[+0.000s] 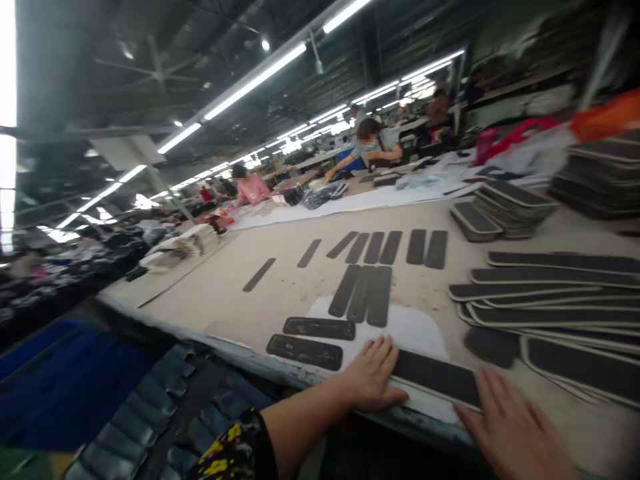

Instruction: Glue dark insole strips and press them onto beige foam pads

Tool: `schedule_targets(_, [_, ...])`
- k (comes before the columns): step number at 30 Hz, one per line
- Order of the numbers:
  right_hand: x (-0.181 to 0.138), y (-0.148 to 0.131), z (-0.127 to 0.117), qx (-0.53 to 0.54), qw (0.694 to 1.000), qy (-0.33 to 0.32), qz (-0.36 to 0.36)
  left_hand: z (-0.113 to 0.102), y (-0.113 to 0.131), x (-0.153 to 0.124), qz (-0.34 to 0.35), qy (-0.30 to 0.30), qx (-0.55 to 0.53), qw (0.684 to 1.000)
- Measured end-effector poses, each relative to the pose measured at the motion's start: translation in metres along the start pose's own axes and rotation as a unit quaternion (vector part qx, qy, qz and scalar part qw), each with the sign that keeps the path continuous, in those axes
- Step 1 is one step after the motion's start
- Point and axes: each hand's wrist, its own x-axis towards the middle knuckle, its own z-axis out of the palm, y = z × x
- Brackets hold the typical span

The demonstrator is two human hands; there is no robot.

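My left hand (373,377) lies flat with fingers stretched out on the left end of a long black strip (437,377) near the table's front edge. On the strip's right end rests my right hand (510,427), fingers spread and flat. The strip sits on a white sheet (415,330). Two black strips with glossy edges (313,340) lie just left of my left hand. Three more strips (363,293) lie side by side beyond the white sheet.
Several black strips (390,248) are spread in a row farther back on the tan table (225,293). Piles of long strips (550,293) and stacks (500,210) fill the right side. Other people (373,147) work at tables behind. Blue trays (145,413) sit below the edge.
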Motion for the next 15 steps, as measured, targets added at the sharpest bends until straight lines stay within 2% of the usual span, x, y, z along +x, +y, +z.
schedule_targets(4, [0.006, -0.028, -0.039, -0.06, 0.992, -0.078, 0.074, 0.012, -0.005, 0.011, -0.005, 0.001, 0.016, 1.0])
schedule_targets(8, [0.015, -0.034, -0.057, -0.027, 0.985, -0.133, 0.108, 0.015, -0.02, 0.02, 0.003, 0.012, 0.009, 1.0])
schedule_targets(12, [0.014, -0.033, -0.063, 0.037, 0.984, -0.132, 0.113, -0.001, -0.033, 0.035, -0.013, 0.017, -0.003, 1.0])
schedule_targets(15, [0.011, -0.031, -0.066, 0.082, 0.985, -0.102, 0.111, -0.019, -0.029, 0.047, -0.028, -0.007, -0.007, 1.0])
